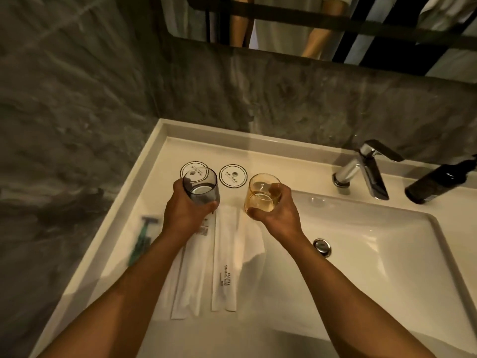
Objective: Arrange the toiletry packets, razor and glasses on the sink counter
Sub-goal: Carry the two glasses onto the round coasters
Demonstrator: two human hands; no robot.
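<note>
My left hand (pixel 184 210) grips a grey tinted glass (pixel 202 187), held above the counter just in front of the left round paper coaster (pixel 189 168). My right hand (pixel 277 209) grips an amber glass (pixel 262 192), to the right of the second coaster (pixel 233 176). Long white toiletry packets (pixel 225 257) lie side by side on the white counter (pixel 160 161) under my forearms; one is partly hidden by my left arm. A green razor (pixel 141 237) rests at the counter's left edge.
The sink basin (pixel 374 259) with its drain (pixel 322 246) takes up the right half. A chrome tap (pixel 366 167) and a dark bottle (pixel 438 183) stand behind it. Grey marble walls close off the left and back; a mirror hangs above.
</note>
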